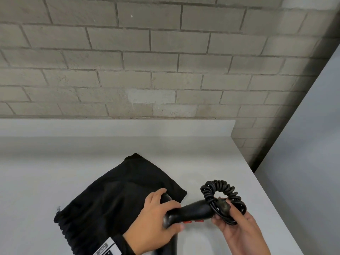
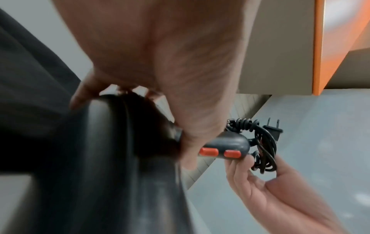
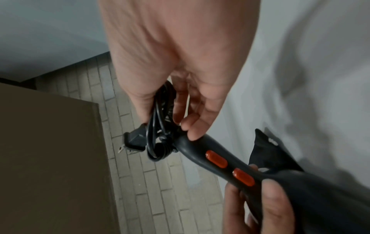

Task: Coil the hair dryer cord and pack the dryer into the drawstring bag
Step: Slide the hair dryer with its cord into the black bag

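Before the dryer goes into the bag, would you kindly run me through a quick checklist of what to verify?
1. Cord gathered into a coil at the handle's end: ok.
2. Right hand holds the coil together: ok.
3. Left hand grips the hair dryer firmly: ok.
4. Plug tucked into the coil: not ok, it sticks out.
5. Drawstring bag mouth opened: not ok, it lies flat on the table.
6. Coil secured against unwinding: cannot tell.

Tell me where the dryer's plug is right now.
The plug sits in the bundled cord at the end of the dryer handle, held in the right hand, right of the black bag.
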A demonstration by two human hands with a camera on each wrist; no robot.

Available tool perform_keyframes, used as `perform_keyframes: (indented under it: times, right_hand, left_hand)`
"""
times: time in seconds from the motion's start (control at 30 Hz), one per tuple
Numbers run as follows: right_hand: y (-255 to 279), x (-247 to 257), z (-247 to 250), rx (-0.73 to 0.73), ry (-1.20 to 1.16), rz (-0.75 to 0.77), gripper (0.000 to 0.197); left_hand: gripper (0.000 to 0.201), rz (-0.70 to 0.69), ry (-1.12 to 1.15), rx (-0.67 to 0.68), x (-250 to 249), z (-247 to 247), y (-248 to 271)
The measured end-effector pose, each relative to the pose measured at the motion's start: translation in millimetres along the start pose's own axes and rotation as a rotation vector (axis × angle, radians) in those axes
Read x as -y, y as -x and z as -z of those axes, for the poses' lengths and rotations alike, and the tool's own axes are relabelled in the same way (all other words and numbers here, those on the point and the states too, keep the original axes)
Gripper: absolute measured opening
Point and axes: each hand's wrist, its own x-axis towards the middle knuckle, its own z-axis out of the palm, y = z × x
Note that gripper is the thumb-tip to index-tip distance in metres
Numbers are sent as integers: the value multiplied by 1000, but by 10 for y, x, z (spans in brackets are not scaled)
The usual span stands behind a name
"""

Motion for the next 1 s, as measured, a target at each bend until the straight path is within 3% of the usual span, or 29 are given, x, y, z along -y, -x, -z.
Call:
perform_keyframes:
  times: [0.03, 0.1, 0.13, 0.23, 0.3, 0.4, 0.43, 0.53, 0.6, 0.7, 0.83, 0.9, 1.0]
  right_hand:
    - [26, -1, 38, -29, -5, -6, 20]
    - [57, -6, 169, -57, 37, -28, 21]
    - [75, 2, 225, -57, 76, -37, 28]
    - [138, 51, 416, -38, 230, -68, 85]
    - [176, 98, 568, -3, 344, -49, 99]
    - [182, 252, 706, 49, 436, 36, 58]
    - [177, 321, 714, 55, 469, 69, 53]
    - [143, 508, 551, 106, 672, 167, 70]
    - [121, 583, 334, 189, 803, 199, 64]
    - [44, 582, -4, 378, 980, 117, 29]
    - [-44, 408, -342, 623, 1156, -92, 40]
    - [-59, 324, -445, 656, 1176, -120, 35]
    - [-49, 217, -495, 594, 1040, -146, 27]
  left_hand:
    - [48, 3, -15, -31, -30, -15, -17]
    - [45, 0, -47, -48, -83, -19, -36]
    - [45, -2, -75, -48, -104, -8, -34]
    - [43, -22, -208, -89, -163, 93, -7]
    - [41, -70, -303, -144, -196, 191, 16]
    - [38, -179, -410, -204, -234, 391, 28]
    - [38, -228, -467, -223, -239, 462, 23]
    - [38, -358, -628, -279, -276, 647, -31]
    - [38, -435, -707, -265, -349, 753, -72]
    - [36, -546, -829, -237, -474, 864, -127]
    - [34, -661, -908, -196, -612, 913, -209]
    - [33, -697, -917, -203, -649, 923, -250]
    - [38, -717, -866, -273, -646, 936, -280]
